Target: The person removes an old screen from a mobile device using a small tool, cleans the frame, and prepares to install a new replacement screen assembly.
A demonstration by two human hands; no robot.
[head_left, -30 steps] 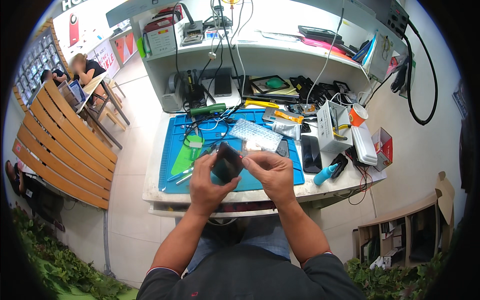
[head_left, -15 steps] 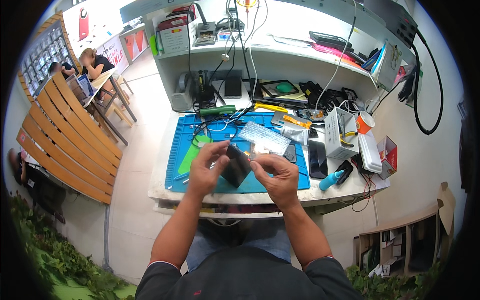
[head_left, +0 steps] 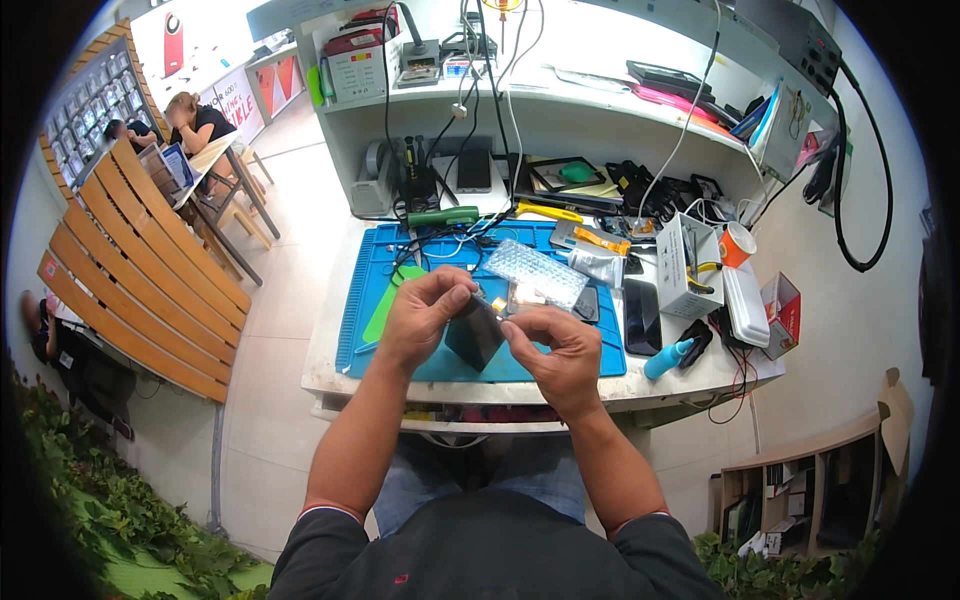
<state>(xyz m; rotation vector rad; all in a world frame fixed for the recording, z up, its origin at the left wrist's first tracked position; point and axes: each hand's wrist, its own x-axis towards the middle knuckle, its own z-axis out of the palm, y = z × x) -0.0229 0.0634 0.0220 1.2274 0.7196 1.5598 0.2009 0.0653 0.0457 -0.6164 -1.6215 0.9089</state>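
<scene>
My left hand (head_left: 428, 318) is closed, with thumb and forefinger pinching the top edge of a dark, thin phone-sized panel (head_left: 474, 336). The panel stands tilted above the blue work mat (head_left: 420, 372). At its upper right edge, the thumb and forefinger of my right hand (head_left: 556, 355) are pinched together; whatever small piece lies between these fingertips is too small to make out. Just beyond the panel are a sheet of bubble wrap (head_left: 538, 272) and a second phone-like part, partly covered. A bright green flat piece (head_left: 383, 318) lies left of my left hand.
A black phone (head_left: 641, 318), a light-blue bottle (head_left: 668, 358) and a white box of tools (head_left: 690, 265) stand on the right. Cables (head_left: 440, 230) tangle at the back, near a green-handled tool (head_left: 443, 215). An orange cup (head_left: 735, 244) sits further right.
My left fingers have shifted up and over the panel's top edge. My right hand stays at the panel's right edge. The whole view has moved slightly.
</scene>
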